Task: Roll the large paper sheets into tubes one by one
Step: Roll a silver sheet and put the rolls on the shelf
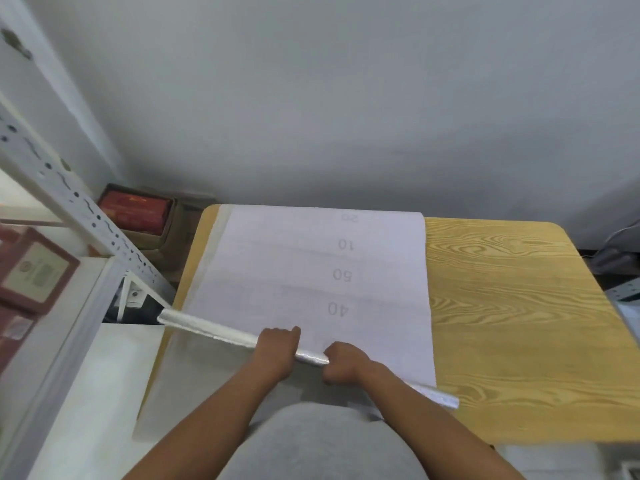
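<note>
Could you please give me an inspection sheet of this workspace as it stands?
Surface: wooden table, right part bare.
Job's things: paper sheet lying flat; rolled paper tube lies slanted across its near part.
Clutter: nothing seen on the table.
Grips: left hand and right hand both grip the tube near its middle.
Cables: a thin cable at the right edge.
Surroundings: grey wall; white metal shelf rack left; red boxes beyond.

A large white paper sheet lay flat on the wooden table, faint numbers 20, 10, 50, 40 showing through it. At the table's near edge sat a tightly rolled white tube, lying slantwise across the sheet.
</note>
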